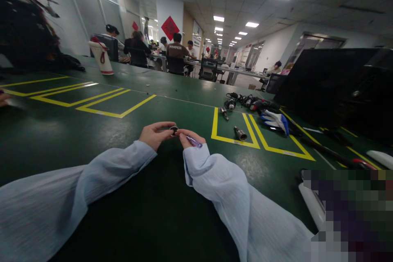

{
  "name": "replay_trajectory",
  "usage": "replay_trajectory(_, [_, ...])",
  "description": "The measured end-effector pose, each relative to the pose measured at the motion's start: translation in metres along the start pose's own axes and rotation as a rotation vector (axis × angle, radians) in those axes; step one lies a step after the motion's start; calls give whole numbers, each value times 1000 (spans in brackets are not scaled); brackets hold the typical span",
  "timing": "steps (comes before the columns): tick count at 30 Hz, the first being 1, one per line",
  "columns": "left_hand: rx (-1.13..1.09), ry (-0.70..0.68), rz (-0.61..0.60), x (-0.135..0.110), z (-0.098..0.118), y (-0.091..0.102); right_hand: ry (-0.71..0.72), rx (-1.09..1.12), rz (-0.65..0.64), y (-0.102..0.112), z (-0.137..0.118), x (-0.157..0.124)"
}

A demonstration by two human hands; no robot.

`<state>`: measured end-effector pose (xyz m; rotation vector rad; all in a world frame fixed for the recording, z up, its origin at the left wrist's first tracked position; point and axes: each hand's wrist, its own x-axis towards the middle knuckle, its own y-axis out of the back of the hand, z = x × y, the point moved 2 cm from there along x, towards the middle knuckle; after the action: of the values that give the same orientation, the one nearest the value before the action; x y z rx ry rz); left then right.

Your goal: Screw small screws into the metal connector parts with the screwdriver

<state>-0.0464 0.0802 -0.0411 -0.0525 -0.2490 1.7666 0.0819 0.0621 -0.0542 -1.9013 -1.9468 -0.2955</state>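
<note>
Near the middle of the view, my left hand (157,134) is closed, pinching a small round metal part (173,129) with a dark centre between thumb and fingers. My right hand (190,136) is closed on a slim screwdriver with a see-through purple handle (194,142), which sticks out below the fingers. Its tip points toward the round part, but the fingers hide whether it touches. Both hands are close together just above the green table (172,108).
To the right, a metal socket-like part (240,133) and a smaller metal part (224,114) lie in a yellow-taped box. Beyond are dark cylindrical parts (231,103) and a blue-white glove (276,122). A white cup (102,58) stands far left. Several people sit in the background.
</note>
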Motion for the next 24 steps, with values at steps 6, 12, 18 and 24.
replay_trajectory(6, [96, -38, 8, -1, 3, 0, 11, -4, -23, -1, 3, 0])
replay_trajectory(12, [129, -35, 11, -4, 7, -3, 48, -52, 5, -1, 3, -2])
replay_trajectory(18, [172, -38, -5, -8, 12, -6, 80, -204, 5, 0, 1, -2])
replay_trajectory(24, [202, -54, 25, -6, 11, -4, 177, -425, -34, 2, -17, -4])
